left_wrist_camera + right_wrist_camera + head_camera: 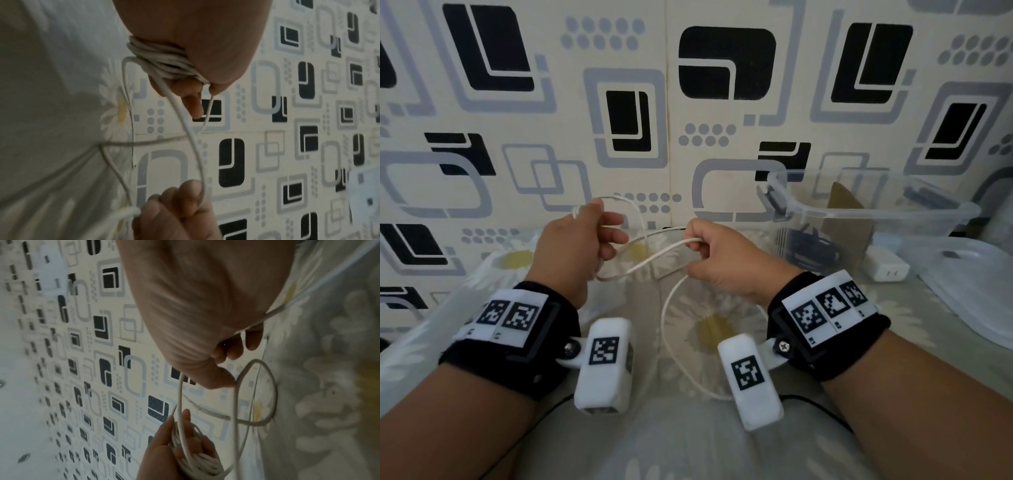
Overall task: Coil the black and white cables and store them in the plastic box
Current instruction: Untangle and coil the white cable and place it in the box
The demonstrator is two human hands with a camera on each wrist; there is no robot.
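Note:
My left hand (pixel 599 236) grips several turns of the white cable (pixel 654 261) wound round its fingers; the coil (pixel 164 62) shows under the palm in the left wrist view. A strand runs right to my right hand (pixel 698 255), which pinches it between thumb and fingers (pixel 224 378). The cable's slack loops down over the bedding towards me. The clear plastic box (pixel 876 210) stands open at the right, beyond my right hand. A dark bundle, apparently the black cable (pixel 811 247), lies inside it.
A piece of brown cardboard (pixel 847 222) leans inside the box. A white charger plug (pixel 887 268) lies beside the box, and the clear lid (pixel 976 287) rests at the far right. Patterned wall panels stand close behind; daisy-print bedding lies under both hands.

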